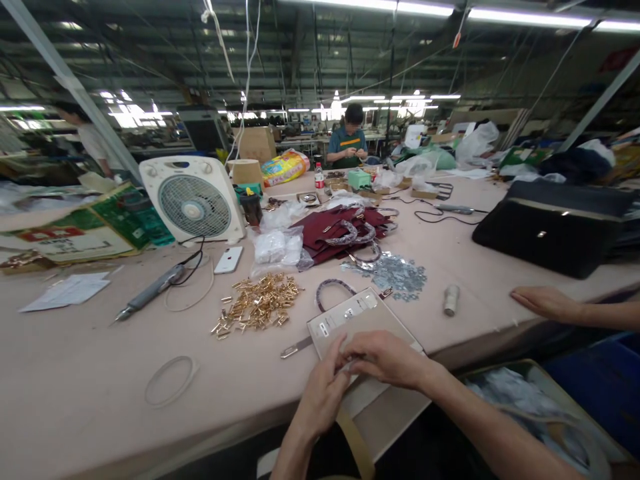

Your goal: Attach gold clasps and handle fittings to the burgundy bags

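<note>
My left hand [324, 387] and my right hand [385, 357] meet above a beige bag panel [393, 323] at the table's front edge. Both have their fingers closed in a pinch, tip to tip. Whatever lies between the fingertips is too small or hidden to name. The panel carries small metal plates near its far edge, a wrapped dark handle [330, 285] beyond them, and a strap with a metal end [296, 348] at the left. Farther off are a heap of gold-coloured metal fittings [263, 301] and a pile of flat grey metal pieces [400, 275].
Dark red bag pieces [325, 233] lie behind the heaps. A white fan [193, 200], a phone [229, 260] and a grey electric screwdriver [155, 292] are left. Right are a thread spool [451, 300], a black bag [550, 227] and another person's hand [545, 302]. Someone sits opposite.
</note>
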{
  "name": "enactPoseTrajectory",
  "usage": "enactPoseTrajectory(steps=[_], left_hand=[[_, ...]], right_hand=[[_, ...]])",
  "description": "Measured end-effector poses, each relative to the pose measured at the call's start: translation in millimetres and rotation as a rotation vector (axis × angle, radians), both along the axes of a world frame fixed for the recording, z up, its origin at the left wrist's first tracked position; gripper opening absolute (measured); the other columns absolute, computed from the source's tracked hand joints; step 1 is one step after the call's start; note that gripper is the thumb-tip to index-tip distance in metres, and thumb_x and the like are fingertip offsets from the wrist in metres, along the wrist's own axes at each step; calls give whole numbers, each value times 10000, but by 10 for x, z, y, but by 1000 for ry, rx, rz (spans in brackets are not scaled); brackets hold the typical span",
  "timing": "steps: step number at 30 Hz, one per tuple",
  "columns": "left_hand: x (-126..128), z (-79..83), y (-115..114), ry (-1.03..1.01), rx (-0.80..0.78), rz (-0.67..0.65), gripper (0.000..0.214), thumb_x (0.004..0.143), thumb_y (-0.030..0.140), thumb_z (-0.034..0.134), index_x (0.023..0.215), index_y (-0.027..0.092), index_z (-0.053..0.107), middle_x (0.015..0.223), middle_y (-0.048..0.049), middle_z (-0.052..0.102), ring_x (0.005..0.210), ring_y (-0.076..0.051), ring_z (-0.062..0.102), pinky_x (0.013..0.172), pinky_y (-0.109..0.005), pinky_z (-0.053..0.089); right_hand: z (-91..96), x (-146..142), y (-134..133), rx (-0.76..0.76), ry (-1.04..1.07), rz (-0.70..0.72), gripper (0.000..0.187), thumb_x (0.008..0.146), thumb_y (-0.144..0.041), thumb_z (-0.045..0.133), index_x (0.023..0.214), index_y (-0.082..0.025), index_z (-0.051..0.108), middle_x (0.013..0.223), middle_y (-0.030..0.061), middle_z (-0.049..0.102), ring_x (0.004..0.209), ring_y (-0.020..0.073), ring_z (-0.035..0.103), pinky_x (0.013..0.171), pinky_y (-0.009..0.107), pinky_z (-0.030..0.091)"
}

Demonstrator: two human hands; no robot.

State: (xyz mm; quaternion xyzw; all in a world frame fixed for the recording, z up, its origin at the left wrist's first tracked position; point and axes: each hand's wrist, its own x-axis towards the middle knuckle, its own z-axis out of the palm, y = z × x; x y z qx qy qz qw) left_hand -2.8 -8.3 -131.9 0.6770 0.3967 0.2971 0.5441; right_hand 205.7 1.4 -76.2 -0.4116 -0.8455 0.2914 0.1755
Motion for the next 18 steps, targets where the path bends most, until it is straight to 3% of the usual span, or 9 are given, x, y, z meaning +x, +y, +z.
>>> enactPoseTrajectory(steps=[3, 6, 8, 12, 18], left_hand=[[10, 39, -9, -15, 5, 14, 543, 971, 327, 549, 1492, 184, 498, 1118, -71, 755, 1063, -249, 667, 998, -356, 471], [15, 74, -10, 25, 41, 23, 322, 977, 334, 549, 1209, 186, 717, 998, -46, 770, 918, -222, 673, 836, -288, 481], [9, 84, -5, 66, 68, 32, 282, 976, 344, 550, 1014, 188, 782, 926, -32, 766, 857, -210, 654, 777, -271, 455], [-12, 60, 28, 21, -17, 63, 302, 917, 398, 624, 847, 156, 791, 792, -22, 723, 788, -199, 607, 730, -272, 418], [32, -42, 66, -162, -201, 112, 378, 795, 505, 747, 777, 127, 762, 668, 4, 603, 681, -149, 487, 666, -261, 352]], right_hand=[[-23, 23, -34, 82, -93, 2, 146, 992, -258, 658, 1091, -274, 763, 997, 21, 742, 960, 197, 686, 864, 282, 471], [-62, 53, -64, 148, -170, -15, 114, 998, -242, 627, 1008, -243, 741, 950, 29, 701, 910, 199, 660, 812, 292, 463], [-93, 64, -88, 177, -176, -30, 101, 999, -226, 605, 991, -226, 706, 953, 33, 681, 896, 198, 641, 796, 298, 456], [-184, 58, -150, 244, -127, -60, 99, 1001, -166, 546, 990, -208, 634, 970, 48, 646, 913, 209, 602, 805, 319, 445], [-364, 43, -185, 370, 52, -44, 113, 1030, -153, 481, 990, -216, 566, 953, 61, 608, 897, 217, 555, 783, 328, 430]])
